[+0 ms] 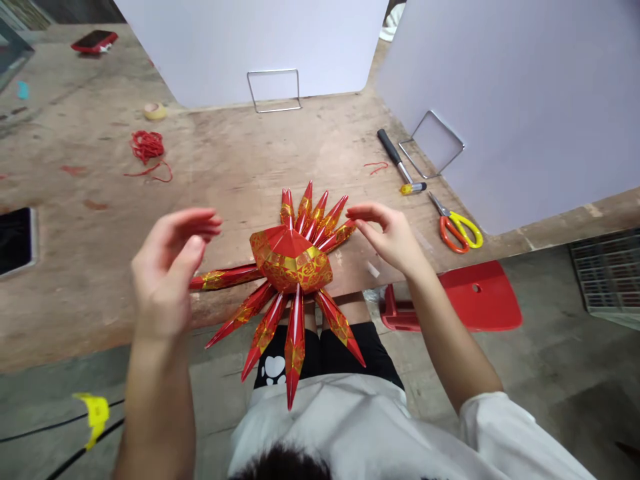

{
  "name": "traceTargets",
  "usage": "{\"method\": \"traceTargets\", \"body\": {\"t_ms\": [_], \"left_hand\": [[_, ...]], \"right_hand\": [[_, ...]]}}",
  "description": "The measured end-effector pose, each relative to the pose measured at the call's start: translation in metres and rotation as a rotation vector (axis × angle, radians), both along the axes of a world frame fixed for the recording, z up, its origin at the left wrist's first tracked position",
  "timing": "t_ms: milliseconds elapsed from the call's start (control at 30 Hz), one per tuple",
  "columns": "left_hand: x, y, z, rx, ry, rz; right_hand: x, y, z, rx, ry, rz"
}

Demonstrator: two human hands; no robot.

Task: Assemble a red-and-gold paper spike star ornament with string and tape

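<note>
A red and gold shiny paper ornament (290, 257) lies at the table's front edge, with a faceted body and several pointed spikes fanning out around it. Some of its spikes hang past the edge, over my lap. My right hand (387, 233) pinches the tip of a spike at the upper right between thumb and fingers. To the left, my left hand (167, 267) is raised with thumb and fingers apart, slightly blurred. It hides the end of the leftmost spike, and I see nothing held in it.
Scissors (456, 223), a black-handled tool (395, 153) and a yellow-ended piece (413, 189) lie right. Red cord (147, 147), tape (155, 111) and phones (17, 240) lie left. White boards (260, 40) stand behind on wire stands (274, 110). A red stool (480, 300) is below.
</note>
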State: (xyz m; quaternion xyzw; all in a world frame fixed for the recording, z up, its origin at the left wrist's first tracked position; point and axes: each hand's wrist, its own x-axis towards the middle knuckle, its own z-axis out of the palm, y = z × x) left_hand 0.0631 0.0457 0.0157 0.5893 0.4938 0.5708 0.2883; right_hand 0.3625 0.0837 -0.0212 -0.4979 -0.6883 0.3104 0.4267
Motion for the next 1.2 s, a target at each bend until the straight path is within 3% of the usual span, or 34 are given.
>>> {"method": "traceTargets", "body": {"t_ms": [67, 100, 167, 233, 333, 567, 767, 1067, 1200], "left_hand": [[0.001, -0.039, -0.014, -0.075, 0.119, 0.299], [0.004, -0.059, -0.021, -0.134, 0.259, 0.326], [0.014, -0.095, -0.034, -0.126, 0.578, 0.224], [0.025, -0.121, -0.045, -0.064, 0.754, -0.013], [0.035, -0.135, -0.057, 0.011, 0.907, -0.161], [0.041, -0.123, -0.059, -0.034, 1.105, -0.09], [0.045, -0.113, -0.049, -0.135, 1.251, 0.007], [-0.02, -0.074, -0.04, -0.146, 1.427, 0.098], [-0.051, -0.048, -0.044, -0.141, 1.383, 0.119]], "right_hand": [[0.014, 0.005, -0.012, 0.108, -0.25, -0.019], [0.018, 0.008, -0.017, 0.151, -0.346, 0.01], [0.022, 0.014, -0.028, 0.216, -0.472, 0.123], [0.021, 0.02, -0.037, 0.263, -0.553, 0.231], [0.018, 0.025, -0.044, 0.295, -0.653, 0.272], [0.023, 0.008, -0.043, 0.314, -0.763, 0.246], [0.027, -0.012, -0.039, 0.29, -0.761, 0.256], [0.001, -0.065, -0.028, 0.204, -0.683, 0.287], [-0.005, -0.053, -0.025, 0.243, -0.588, 0.141]]}}
